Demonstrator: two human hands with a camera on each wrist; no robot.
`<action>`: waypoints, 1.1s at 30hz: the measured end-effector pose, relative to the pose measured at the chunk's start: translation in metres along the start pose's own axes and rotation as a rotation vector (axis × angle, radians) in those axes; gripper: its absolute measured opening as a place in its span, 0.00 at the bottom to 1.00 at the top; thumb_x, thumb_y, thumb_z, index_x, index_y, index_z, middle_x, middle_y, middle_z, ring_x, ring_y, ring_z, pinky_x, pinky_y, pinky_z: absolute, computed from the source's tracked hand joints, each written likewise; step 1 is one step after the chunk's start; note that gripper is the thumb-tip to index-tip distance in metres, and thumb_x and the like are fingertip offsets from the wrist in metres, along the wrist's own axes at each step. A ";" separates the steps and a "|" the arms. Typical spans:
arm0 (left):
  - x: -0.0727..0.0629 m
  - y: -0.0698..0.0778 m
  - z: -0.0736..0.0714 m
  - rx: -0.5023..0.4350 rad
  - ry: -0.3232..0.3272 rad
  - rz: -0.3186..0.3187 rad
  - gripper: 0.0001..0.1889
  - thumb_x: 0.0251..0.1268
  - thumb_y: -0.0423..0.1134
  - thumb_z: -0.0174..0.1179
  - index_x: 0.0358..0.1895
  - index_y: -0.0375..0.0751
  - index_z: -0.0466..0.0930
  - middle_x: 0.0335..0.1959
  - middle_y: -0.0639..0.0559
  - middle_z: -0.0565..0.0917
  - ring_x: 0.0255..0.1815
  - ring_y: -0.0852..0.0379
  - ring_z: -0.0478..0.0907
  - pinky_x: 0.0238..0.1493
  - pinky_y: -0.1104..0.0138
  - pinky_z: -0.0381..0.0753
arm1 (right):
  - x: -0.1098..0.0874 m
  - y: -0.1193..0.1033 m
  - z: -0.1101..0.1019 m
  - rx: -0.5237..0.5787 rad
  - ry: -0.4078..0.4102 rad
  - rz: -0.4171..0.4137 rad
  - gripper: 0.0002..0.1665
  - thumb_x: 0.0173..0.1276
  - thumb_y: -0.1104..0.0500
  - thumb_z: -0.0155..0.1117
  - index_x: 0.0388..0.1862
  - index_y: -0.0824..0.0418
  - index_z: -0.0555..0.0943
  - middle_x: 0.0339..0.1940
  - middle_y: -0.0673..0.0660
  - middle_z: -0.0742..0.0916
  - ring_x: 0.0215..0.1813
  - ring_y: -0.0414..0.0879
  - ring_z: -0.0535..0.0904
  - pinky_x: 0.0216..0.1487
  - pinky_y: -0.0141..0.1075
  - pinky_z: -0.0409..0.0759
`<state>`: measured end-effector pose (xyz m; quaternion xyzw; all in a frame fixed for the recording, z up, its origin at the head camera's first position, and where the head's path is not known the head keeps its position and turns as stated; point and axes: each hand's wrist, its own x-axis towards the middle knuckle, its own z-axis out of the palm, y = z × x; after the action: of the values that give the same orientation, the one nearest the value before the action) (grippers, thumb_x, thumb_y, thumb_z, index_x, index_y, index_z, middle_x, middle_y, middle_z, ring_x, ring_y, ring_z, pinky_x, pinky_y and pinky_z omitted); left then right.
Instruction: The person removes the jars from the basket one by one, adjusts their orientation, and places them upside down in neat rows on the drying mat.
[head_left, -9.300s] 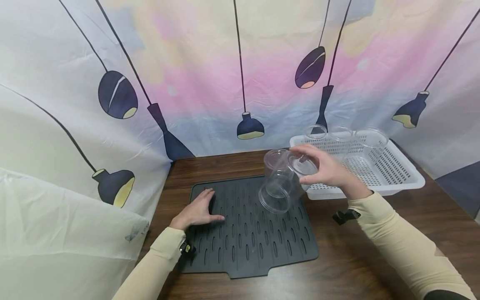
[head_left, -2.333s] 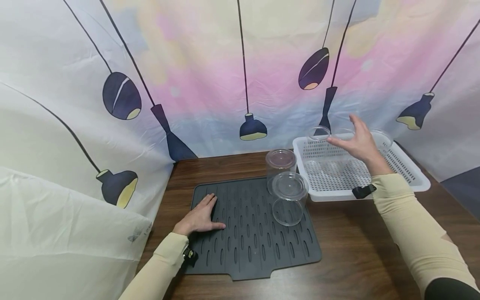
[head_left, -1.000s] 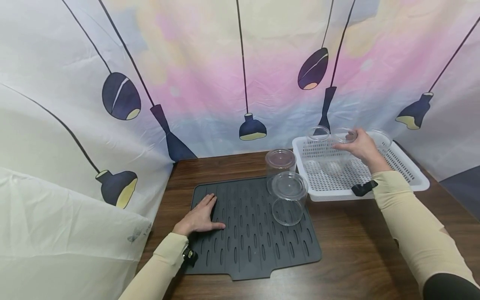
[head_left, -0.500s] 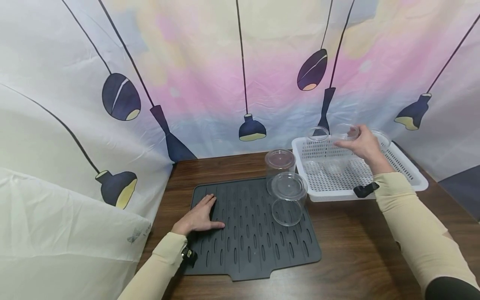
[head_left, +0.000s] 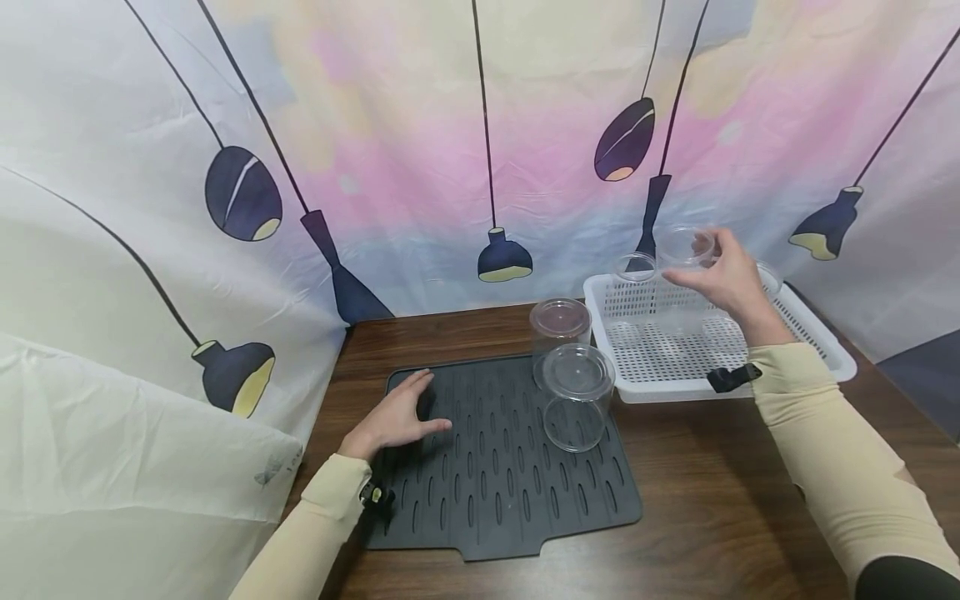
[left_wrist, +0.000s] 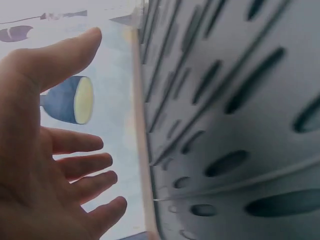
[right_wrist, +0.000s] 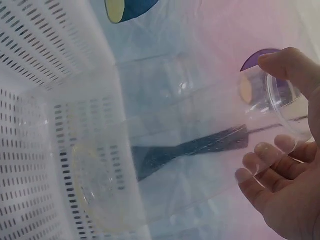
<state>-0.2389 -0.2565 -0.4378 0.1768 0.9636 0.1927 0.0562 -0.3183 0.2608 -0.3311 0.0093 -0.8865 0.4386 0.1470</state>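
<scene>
My right hand [head_left: 731,279] grips a tall clear plastic cup [head_left: 684,246] near its upper end, thumb on one side and fingers on the other. In the right wrist view the cup [right_wrist: 200,155] slants down from the hand [right_wrist: 295,175], its lower end within the white basket [right_wrist: 55,95]. My left hand [head_left: 393,421] hovers over the left part of the black ridged mat [head_left: 495,500], thumb spread and holding nothing. The left wrist view shows that hand [left_wrist: 35,145] apart from the mat [left_wrist: 200,125]. Two clear cups, a front one [head_left: 577,375] and a rear one [head_left: 561,321], stand at the mat's right side.
One more clear cup [head_left: 636,267] rises at the basket's back left, another [head_left: 767,275] behind my right hand. The basket rim [head_left: 675,393] sits close to the standing cups. Behind the brown wooden table [head_left: 712,517] hangs a lamp-printed curtain [head_left: 420,167].
The cup held over the mat 9.3 s ago now stands there. My right hand has reached into the basket, gripped another cup and raised it. My left hand has lifted from the mat.
</scene>
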 end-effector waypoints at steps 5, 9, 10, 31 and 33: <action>0.004 0.008 -0.015 -0.038 0.034 0.008 0.49 0.58 0.61 0.65 0.76 0.37 0.55 0.77 0.39 0.56 0.75 0.37 0.56 0.68 0.41 0.64 | -0.002 -0.013 -0.001 -0.002 0.032 -0.066 0.55 0.51 0.44 0.79 0.72 0.62 0.63 0.62 0.66 0.75 0.61 0.62 0.71 0.60 0.57 0.71; 0.006 0.014 -0.027 -0.049 0.066 0.013 0.49 0.58 0.63 0.64 0.77 0.40 0.54 0.77 0.39 0.56 0.75 0.38 0.57 0.68 0.41 0.64 | -0.004 -0.021 0.000 -0.011 0.054 -0.119 0.54 0.49 0.45 0.80 0.71 0.61 0.65 0.63 0.65 0.75 0.60 0.63 0.71 0.60 0.58 0.70; 0.007 0.016 -0.029 -0.048 0.074 0.017 0.50 0.58 0.64 0.63 0.77 0.40 0.54 0.77 0.39 0.57 0.75 0.38 0.57 0.68 0.41 0.64 | -0.005 -0.023 0.000 -0.014 0.060 -0.134 0.53 0.49 0.46 0.80 0.70 0.61 0.65 0.62 0.65 0.75 0.60 0.62 0.72 0.60 0.58 0.70; 0.018 0.071 -0.069 -0.143 0.286 0.133 0.44 0.58 0.65 0.63 0.74 0.49 0.60 0.68 0.44 0.69 0.66 0.43 0.71 0.62 0.47 0.74 | -0.025 -0.073 0.015 -0.091 0.112 -0.501 0.46 0.39 0.58 0.84 0.60 0.64 0.75 0.50 0.63 0.79 0.51 0.53 0.71 0.51 0.47 0.69; 0.019 0.076 -0.073 -0.155 0.297 0.146 0.43 0.58 0.64 0.63 0.74 0.48 0.61 0.67 0.45 0.70 0.65 0.43 0.72 0.61 0.47 0.74 | -0.027 -0.076 0.017 -0.097 0.109 -0.527 0.45 0.39 0.58 0.84 0.59 0.65 0.75 0.50 0.64 0.79 0.51 0.54 0.71 0.50 0.47 0.69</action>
<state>-0.2448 -0.2099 -0.3415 0.2109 0.9282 0.2940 -0.0872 -0.2857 0.1978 -0.2893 0.2089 -0.8643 0.3422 0.3038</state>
